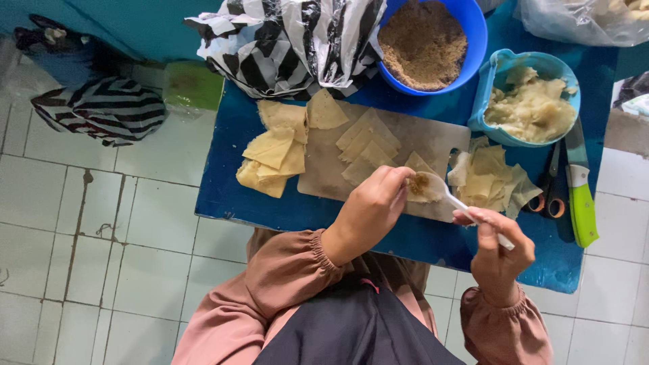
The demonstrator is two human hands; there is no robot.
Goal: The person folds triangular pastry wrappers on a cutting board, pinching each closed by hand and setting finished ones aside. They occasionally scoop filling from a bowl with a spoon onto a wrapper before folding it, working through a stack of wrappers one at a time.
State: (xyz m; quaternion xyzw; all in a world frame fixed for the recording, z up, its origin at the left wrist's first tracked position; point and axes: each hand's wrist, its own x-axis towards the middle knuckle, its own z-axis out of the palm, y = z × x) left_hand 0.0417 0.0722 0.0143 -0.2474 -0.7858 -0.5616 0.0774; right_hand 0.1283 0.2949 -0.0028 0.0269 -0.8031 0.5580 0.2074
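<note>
The person wears a dusty pink top with long, loose sleeves gathered into elastic, ruffled cuffs at both wrists. A dark, nearly black cloth covers the lap and front of the body. The left hand [370, 211] and right hand [499, 251] are bare, without rings.

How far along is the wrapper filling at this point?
Done: folded pieces are stacked at the board's left end. In hand: the right hand holds a white spoon of brown filling while the left hand works at it. Left: flat wrappers on the board and a pile beside it.
</note>
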